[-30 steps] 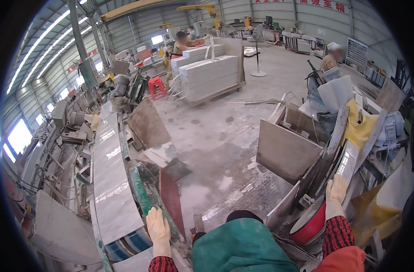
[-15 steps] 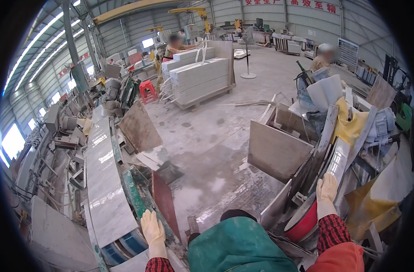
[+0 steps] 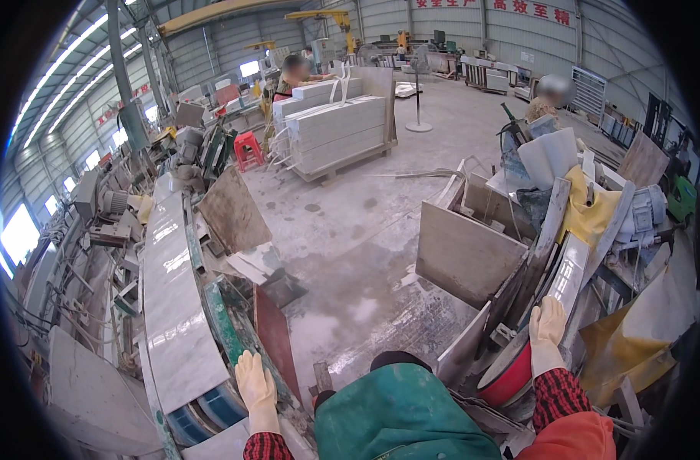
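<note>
Left hand (image 3: 256,387), 7 o'clock: gloved, fingers nearly straight, slightly spread, nothing in it. It sat by the green rail (image 3: 223,322); couldn't tell if it touched. Right hand (image 3: 548,322), 4 o'clock: gloved, fingers extended, loosely laid over the near end of the glossy strip (image 3: 571,268), not clenched; underside hidden.

Progress: white slab (image 3: 182,337) was down flat on the left bed at 8 o'clock, near end just beside the blue rollers (image 3: 221,406). Strip was down too, running from 4 toward 3 o'clock, above the red-banded drum (image 3: 511,383). Both tops shone; polished or just wet, couldn't say. How much was left on either piece didn't show.

Containers: grey panels (image 3: 469,253) at 3 o'clock made a rough open-topped box; contents unclear. Wooden pallet (image 3: 350,165) at 12 carried a strapped stack of pale blocks (image 3: 338,134). Yellow sheet (image 3: 591,207) hung beyond the strip.
</note>
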Demonstrator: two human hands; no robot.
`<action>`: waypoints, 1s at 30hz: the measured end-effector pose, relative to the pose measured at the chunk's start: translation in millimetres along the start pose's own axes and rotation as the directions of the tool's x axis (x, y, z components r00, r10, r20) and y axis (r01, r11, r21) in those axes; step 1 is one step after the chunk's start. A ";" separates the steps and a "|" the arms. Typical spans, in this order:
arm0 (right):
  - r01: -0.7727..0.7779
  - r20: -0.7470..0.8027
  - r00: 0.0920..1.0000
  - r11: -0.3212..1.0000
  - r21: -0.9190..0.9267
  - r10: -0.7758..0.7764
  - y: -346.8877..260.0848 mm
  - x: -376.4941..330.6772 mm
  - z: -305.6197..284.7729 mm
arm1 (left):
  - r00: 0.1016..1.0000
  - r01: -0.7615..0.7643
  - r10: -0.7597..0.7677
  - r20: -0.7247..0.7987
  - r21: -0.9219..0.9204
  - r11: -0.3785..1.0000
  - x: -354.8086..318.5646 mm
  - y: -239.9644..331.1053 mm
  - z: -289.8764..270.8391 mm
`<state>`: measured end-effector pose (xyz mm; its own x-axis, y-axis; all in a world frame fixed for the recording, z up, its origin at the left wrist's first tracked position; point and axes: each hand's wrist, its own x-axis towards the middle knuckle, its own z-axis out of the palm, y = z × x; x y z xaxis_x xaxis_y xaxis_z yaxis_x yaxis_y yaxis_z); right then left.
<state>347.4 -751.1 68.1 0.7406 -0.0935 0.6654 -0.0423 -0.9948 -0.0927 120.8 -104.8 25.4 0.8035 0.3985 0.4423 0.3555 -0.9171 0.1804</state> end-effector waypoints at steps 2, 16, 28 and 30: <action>-0.030 0.067 0.997 1.000 0.000 0.030 -2.3 -0.7 -4.1 | 1.000 0.004 -0.004 -0.003 -0.002 1.000 0.0 1.7 -1.7; -0.173 0.288 0.936 0.976 -0.129 0.204 2.6 -10.0 -16.3 | 0.999 0.021 -0.021 0.029 -0.020 1.000 1.9 2.4 -3.0; -0.212 0.464 0.838 0.955 -0.210 0.288 24.3 24.4 -7.9 | 0.999 -0.031 0.030 -0.029 -0.019 0.999 0.4 -0.8 1.7; -0.200 0.476 0.834 0.957 -0.208 0.278 26.7 34.6 -4.7 | 0.999 -0.025 0.025 -0.026 -0.013 1.000 -1.2 -1.8 3.3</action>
<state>368.7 -781.1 92.2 0.9254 -0.3352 0.1769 -0.3283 -0.9421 -0.0680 120.8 -103.7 21.6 0.7994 0.3750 0.4695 0.3286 -0.9270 0.1809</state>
